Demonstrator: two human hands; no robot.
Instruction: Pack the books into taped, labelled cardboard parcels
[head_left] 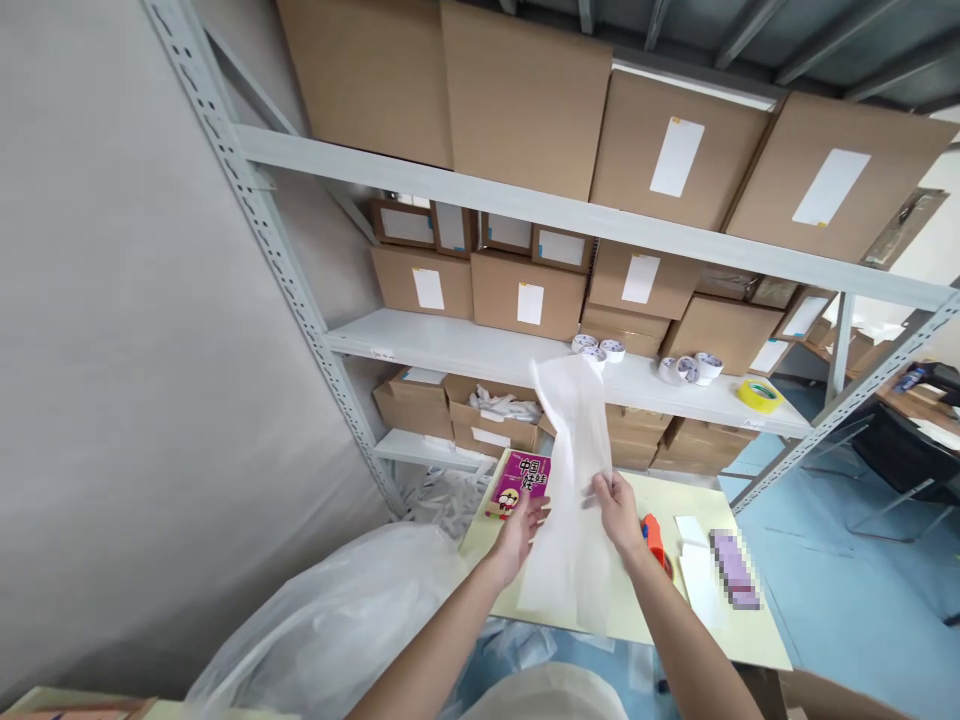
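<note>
A long white, thin sheet (pixel 571 450), translucent like packing foam or film, stands upright in front of me above the table. My right hand (pixel 619 515) pinches its right edge between thumb and fingers. On the other side, my left hand (pixel 519 538) has its fingers stretched out beside the left edge; whether it touches the sheet I cannot tell. Behind my left hand lies a purple book (pixel 517 482) with Chinese characters on its cover. An orange-red tape dispenser (pixel 653 540) sits just right of my right hand, partly hidden by the forearm.
White paper slips (pixel 699 580) and a blurred purple item (pixel 735 570) lie on the pale table (pixel 769 640). Shelves (pixel 480 352) behind hold cardboard boxes (pixel 529 295), tape rolls (pixel 705 368) and yellow tape (pixel 759 396). A large clear plastic bag (pixel 352 610) bulges at lower left.
</note>
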